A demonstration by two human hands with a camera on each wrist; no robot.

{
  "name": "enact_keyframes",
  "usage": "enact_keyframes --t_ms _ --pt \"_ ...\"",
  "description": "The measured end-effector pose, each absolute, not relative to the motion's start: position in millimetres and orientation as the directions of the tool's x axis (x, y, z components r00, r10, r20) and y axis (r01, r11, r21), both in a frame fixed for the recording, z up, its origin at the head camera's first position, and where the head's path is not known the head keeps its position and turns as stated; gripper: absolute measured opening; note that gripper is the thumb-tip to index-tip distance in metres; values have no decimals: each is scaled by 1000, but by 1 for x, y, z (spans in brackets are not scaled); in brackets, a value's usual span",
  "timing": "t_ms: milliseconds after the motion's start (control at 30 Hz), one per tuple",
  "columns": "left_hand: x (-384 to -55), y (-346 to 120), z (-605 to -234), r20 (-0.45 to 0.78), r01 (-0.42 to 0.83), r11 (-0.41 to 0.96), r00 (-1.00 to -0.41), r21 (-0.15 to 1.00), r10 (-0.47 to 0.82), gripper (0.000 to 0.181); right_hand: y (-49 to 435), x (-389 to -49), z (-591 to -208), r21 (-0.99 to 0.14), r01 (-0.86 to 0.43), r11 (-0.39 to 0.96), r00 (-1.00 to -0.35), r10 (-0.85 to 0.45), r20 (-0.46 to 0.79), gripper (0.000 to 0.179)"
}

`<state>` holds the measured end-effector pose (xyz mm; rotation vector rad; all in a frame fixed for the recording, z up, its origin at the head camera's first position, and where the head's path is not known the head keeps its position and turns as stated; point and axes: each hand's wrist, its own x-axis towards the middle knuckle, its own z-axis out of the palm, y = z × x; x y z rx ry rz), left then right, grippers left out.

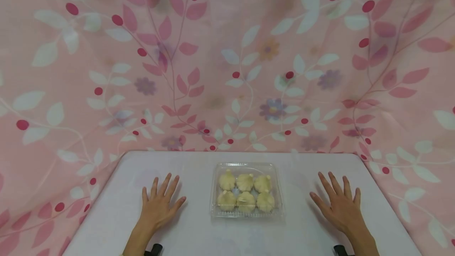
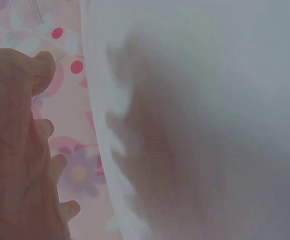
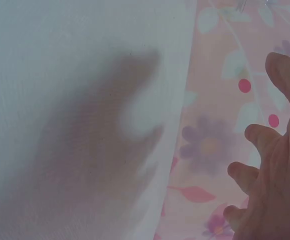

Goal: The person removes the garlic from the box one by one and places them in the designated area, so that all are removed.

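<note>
Between the two hands, a clear plastic box [image 1: 247, 212] stands on the white table, holding two rows of pale, pleated pieces [image 1: 245, 183] shaped like garlic bulbs or small buns. To its left the left hand [image 1: 158, 206] is spread palm down, fingers straight, holding nothing. On the other side the right hand [image 1: 340, 208] mirrors it with fingers fanned out, also holding nothing. In the left wrist view the left hand [image 2: 15, 145] hovers with its shadow on the cloth beneath. The right wrist view shows the right hand [image 3: 277, 165] likewise, its shadow cast on the tabletop.
A white cloth covers the table [image 1: 199, 236]. Behind and around it hangs a pink curtain [image 1: 220, 50] printed with leaves, berries and flowers. Black wrist straps or mounts [image 1: 155, 249] show below each hand at the front.
</note>
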<state>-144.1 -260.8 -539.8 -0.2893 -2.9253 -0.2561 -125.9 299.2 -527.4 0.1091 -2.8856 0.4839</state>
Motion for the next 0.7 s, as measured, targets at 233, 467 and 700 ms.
enact_keyframes --t_ms 233,467,700 --pt "-141 -258 -539 205 224 960 -960 168 188 76 298 -125 -528 -322 -119 939 -970 -40 241 76" --pt "-142 -256 -541 241 249 949 -950 191 201 74 297 -124 -527 -333 -140 933 -966 -55 251 77" --pt "-140 -253 -539 223 249 947 -953 204 203 75 295 -123 -528 -344 -135 929 -970 -53 237 77"
